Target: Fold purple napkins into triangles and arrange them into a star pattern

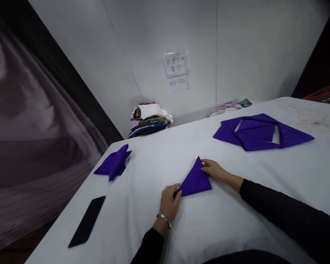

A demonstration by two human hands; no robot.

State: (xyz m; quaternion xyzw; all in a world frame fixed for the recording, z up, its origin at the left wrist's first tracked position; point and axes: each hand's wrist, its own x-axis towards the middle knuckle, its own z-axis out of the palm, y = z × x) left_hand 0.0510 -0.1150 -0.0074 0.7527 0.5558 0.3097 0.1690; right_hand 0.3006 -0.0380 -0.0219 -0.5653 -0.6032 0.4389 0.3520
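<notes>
A purple cloth napkin [195, 180], folded into a triangle, lies on the white-covered table [151, 165] in front of me. My left hand [170, 201], with a silver bracelet at the wrist, pinches its lower left corner between thumb and fingers. At the upper right edge, my right hand [212, 170] grips the cloth near its top point. Another folded purple napkin [115, 163] with a raised ridge sits to the left. Several purple napkins [260, 146] lie in a pointed ring-like arrangement at the right.
A flat black slab [87, 221] rests near the table's left edge. Stacked clothes [150, 117] and a smaller cloth pile [228, 107] stand beyond the far edge, against the wall. Handwritten signs [176, 64] hang there. A sheer curtain [30, 146] is on the left.
</notes>
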